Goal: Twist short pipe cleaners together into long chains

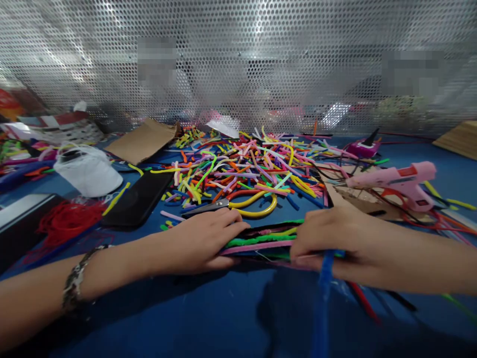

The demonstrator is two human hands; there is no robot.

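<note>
My left hand (203, 243) and my right hand (335, 238) each close around one end of a bundle of pipe cleaners (266, 239) lying on the blue table, with green, pink and dark strands showing between them. A blue pipe cleaner (323, 278) hangs down from my right hand's fingers. Yellow-handled scissors (238, 204) lie just behind my left hand. I wear a bracelet (76, 278) on the left wrist.
A large heap of cut coloured pipe cleaners (253, 166) covers the middle of the table. A pink glue gun (398, 181) rests on cardboard at right. A black phone (139, 199), white thread spool (85, 169) and red thread (65, 219) lie left. A perforated metal screen (238, 59) stands behind.
</note>
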